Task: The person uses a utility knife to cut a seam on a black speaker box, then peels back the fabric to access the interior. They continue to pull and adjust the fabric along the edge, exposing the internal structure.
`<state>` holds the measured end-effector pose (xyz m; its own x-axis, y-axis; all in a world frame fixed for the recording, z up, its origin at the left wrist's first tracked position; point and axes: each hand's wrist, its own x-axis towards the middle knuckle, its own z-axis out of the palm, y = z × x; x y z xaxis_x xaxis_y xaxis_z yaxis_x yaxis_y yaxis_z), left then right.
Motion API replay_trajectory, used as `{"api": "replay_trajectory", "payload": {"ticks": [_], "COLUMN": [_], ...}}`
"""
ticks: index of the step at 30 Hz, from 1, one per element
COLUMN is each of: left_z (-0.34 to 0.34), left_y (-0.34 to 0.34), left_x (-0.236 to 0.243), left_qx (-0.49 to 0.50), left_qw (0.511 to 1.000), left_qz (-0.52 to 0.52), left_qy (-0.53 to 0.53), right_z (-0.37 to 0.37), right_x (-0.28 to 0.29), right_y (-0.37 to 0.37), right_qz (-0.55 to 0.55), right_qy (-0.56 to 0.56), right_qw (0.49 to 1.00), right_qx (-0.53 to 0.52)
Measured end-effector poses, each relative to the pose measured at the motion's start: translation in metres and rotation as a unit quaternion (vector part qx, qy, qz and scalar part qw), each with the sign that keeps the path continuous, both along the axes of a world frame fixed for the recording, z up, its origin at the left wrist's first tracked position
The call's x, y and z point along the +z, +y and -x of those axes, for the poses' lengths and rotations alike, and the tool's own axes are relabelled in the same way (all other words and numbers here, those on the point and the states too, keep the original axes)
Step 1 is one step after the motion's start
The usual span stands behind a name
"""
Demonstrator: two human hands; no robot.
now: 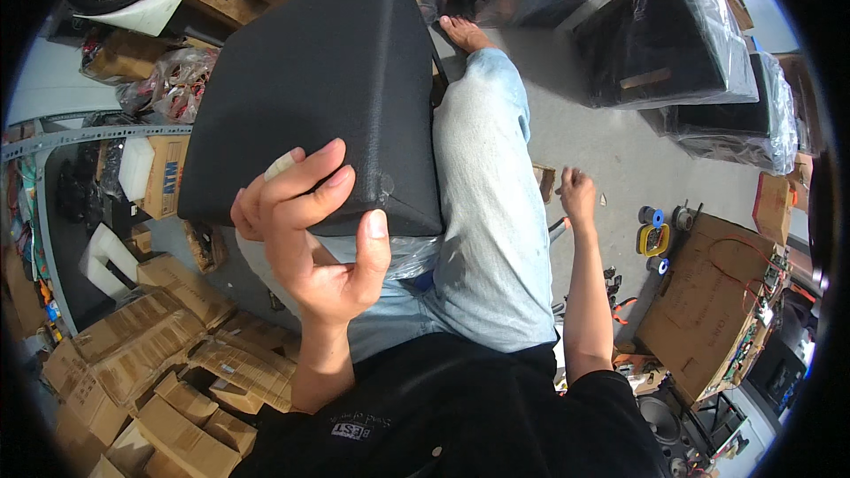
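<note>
- My left hand (314,239) grips the black box (314,88) by its near edge, steadying it on my lap.
- My right hand (577,190) hangs loosely curled, empty, over the floor (602,142).

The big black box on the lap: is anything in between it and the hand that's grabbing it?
No. The left hand already grips the near edge of the black box, fingers on top and thumb on the side, with nothing between. The right hand is off to the side, apart from the box.
</note>
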<state>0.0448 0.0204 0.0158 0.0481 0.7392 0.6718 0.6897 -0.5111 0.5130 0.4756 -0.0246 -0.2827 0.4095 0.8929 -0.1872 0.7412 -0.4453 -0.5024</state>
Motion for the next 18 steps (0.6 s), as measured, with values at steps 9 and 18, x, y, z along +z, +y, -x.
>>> {"api": "replay_trajectory", "payload": {"ticks": [9, 18], "left_z": [0.003, 0.000], "left_y": [-0.004, -0.006], "left_x": [0.000, 0.000], "left_qx": [-0.009, -0.009], "left_qw": [1.000, 0.999], "left_qz": [0.017, 0.017], "left_qy": [-0.019, -0.032], "right_z": [0.094, 0.218], "right_x": [0.138, 0.315], "right_y": [0.042, 0.056], "right_qz": [-0.127, -0.396], "right_qy": [0.141, 0.266], "right_qw": [0.982, 0.807], "right_qx": [0.005, 0.348]}}
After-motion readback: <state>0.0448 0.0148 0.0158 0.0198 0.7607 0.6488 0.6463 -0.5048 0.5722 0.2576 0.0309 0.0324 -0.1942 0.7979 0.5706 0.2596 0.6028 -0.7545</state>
